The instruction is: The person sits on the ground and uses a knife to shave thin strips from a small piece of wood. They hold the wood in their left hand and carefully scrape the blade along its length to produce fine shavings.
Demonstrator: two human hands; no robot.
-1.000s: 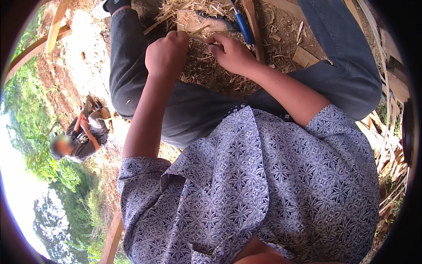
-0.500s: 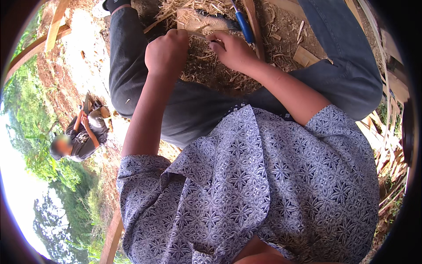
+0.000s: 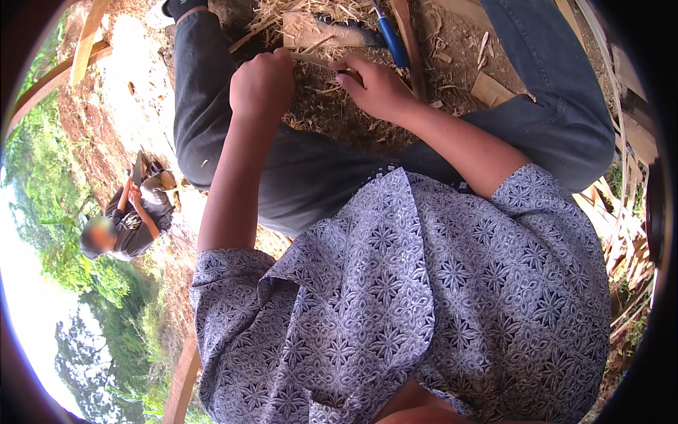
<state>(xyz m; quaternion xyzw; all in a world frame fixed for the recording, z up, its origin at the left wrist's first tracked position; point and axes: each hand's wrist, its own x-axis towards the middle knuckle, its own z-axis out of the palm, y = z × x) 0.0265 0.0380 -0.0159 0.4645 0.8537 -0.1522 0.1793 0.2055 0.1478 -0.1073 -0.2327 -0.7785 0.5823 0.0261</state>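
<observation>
My left hand (image 3: 261, 83) is closed in a fist above the ground between my legs; what it grips is hidden by the fingers. To its right, my right hand (image 3: 376, 86) is wrapped round the dark handle of what looks like a knife (image 3: 314, 61). The thin, pale, blade-like strip spans the gap between the hands, its far end meeting my left fist. Just beyond the hands lies a flat wooden block (image 3: 302, 30) among shavings, with a dark, burnt-looking piece (image 3: 349, 32) beside it. A blue-handled tool (image 3: 393, 44) lies to the right of the block.
A wooden stick (image 3: 409, 42) lies beside the blue handle, and a small wood offcut (image 3: 491, 90) rests near my right leg. Wood shavings (image 3: 332, 106) cover the ground. Split strips (image 3: 621, 233) pile up at the far right. Another person (image 3: 138, 215) sits at the left.
My left hand has shifted slightly left and my right hand slightly right, so the gap between them is a little wider and more of the strip shows.
</observation>
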